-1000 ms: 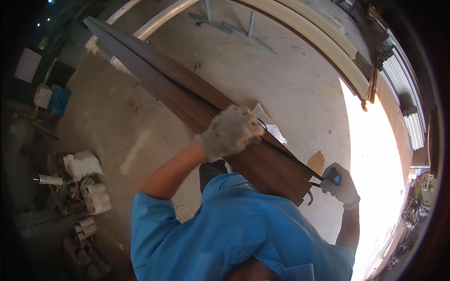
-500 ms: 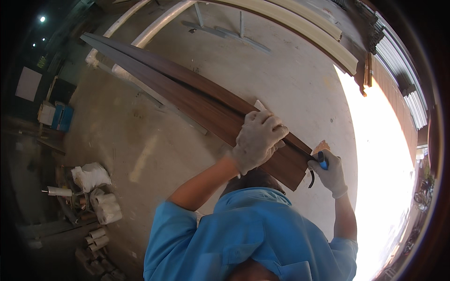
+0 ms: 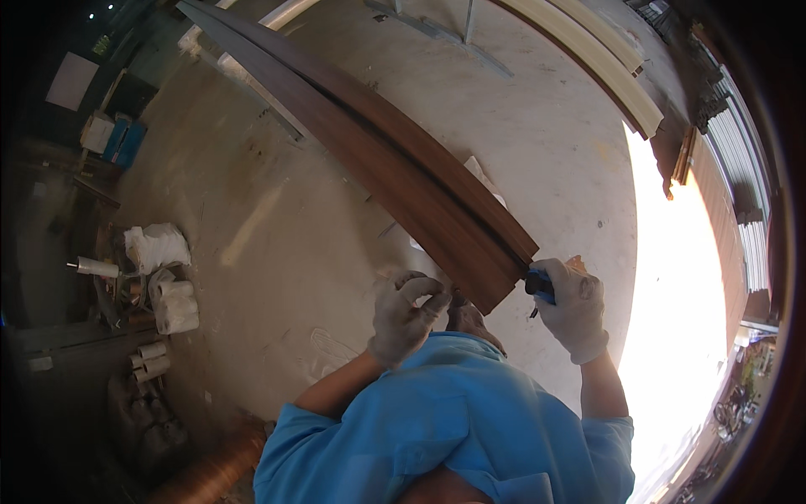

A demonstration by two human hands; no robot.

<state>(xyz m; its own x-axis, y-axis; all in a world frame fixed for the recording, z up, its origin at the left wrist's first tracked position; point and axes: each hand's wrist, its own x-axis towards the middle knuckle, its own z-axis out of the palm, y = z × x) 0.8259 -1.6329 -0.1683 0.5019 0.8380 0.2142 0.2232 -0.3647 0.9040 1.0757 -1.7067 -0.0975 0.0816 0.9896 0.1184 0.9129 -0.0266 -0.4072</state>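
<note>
A long brown wood-grain plank (image 3: 395,168) with a dark groove along it runs from the far left to its near end in front of me. My right hand (image 3: 575,309), in a pale glove, is closed around a blue-and-black hand tool (image 3: 540,286) beside the plank's right corner. A dark tip sticks out below the tool; its exact kind is unclear. My left hand (image 3: 405,315), also gloved, hovers left of the plank's near end, off its surface. Its fingers are curled, thumb and forefinger close together; anything between them is too small to make out.
Plastic-wrapped rails (image 3: 290,13) stand by the plank's far part. Cream-coloured long profiles (image 3: 617,80) lie at the upper right. White wrapped rolls (image 3: 176,307) and a white bag (image 3: 158,246) sit at the left. Bright sunlight (image 3: 672,336) falls on the floor at the right.
My left hand has let go of the plank's top and drawn back to the near left. My right hand, still holding the tool, has shifted slightly nearer and left. The view has turned a little.
</note>
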